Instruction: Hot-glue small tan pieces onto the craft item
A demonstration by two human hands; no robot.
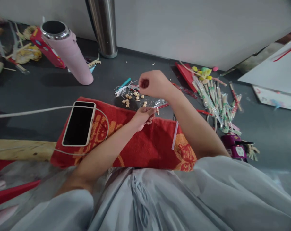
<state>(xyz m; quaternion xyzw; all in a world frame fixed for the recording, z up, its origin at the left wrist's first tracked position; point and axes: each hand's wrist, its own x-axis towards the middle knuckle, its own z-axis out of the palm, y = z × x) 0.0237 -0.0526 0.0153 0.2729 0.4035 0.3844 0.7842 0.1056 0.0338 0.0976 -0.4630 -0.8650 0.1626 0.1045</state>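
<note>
My left hand [142, 119] is closed above the red towel [150, 144], pinching a small pale piece [158, 111] at its fingertips. Higher up, over the grey table, my right hand [156, 84] is curled with thumb and fingers together; whatever is between them is too small or hidden to make out. Small tan pieces [127, 102] lie scattered just beyond the towel. Beside them rest a bundle of white strings [123, 90] and a teal stick [125, 82]. A clear plastic wrapper [159, 103] lies between my hands.
A phone [79, 123] lies on the towel's left part, with a white cable [39, 111] across it. Behind stand a pink bottle [70, 54] and a steel cylinder [104, 29]. Several wrapped sticks [214, 96] and a purple object [234, 147] sit at right.
</note>
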